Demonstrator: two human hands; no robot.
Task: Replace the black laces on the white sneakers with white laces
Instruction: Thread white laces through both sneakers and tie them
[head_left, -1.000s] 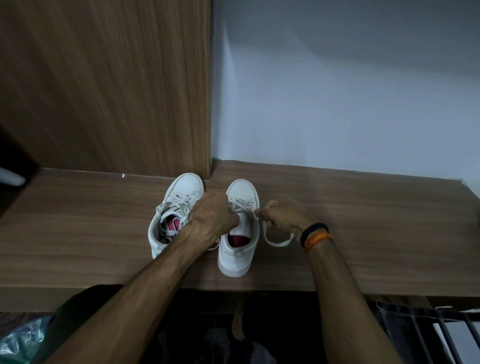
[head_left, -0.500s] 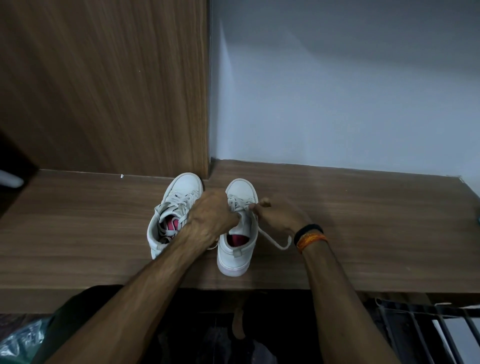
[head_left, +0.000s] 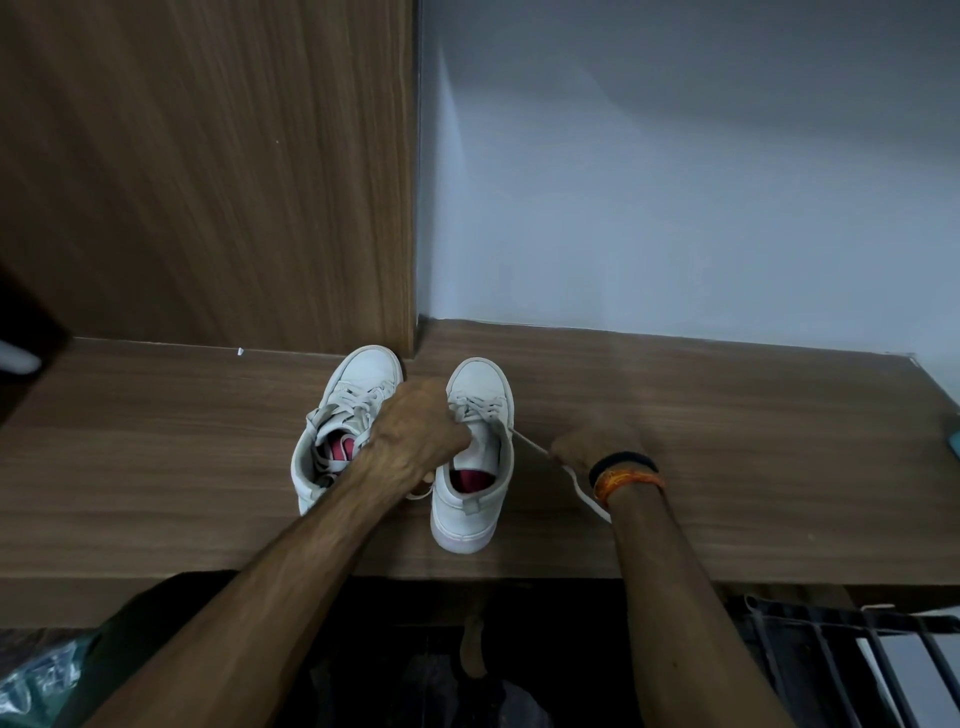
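Left hand comes first in a sweep from the left: it sits between the two shoes with its fingers curled down over the lacing and tongue of the right-hand white low-top sneaker, gripping it there, most likely to pin the shoe so that it cannot slide while the lace is drawn. Further left, beside that wrist, the other white low-top sneaker stands with its toe close to the dark brown wood-grain panel; it is already threaded with pale lace, the upper ends lying slack over a pink insole. Both shoes stand side by side, toes to the wall and heels toward the person, on the brown wood-grain counter, the held one close to the front edge. The held sneaker shows white crossings near the toe, a pink insole and a grey heel tab; no black lace can be seen. From its upper eyelets a thin white shoelace runs taut and slanting to the right hand, whose fingers pinch it, the free end trailing past the black and orange wristbands. That tension suggests a pull-through to snug a fresh crossing. Lacing looks nearly finished.
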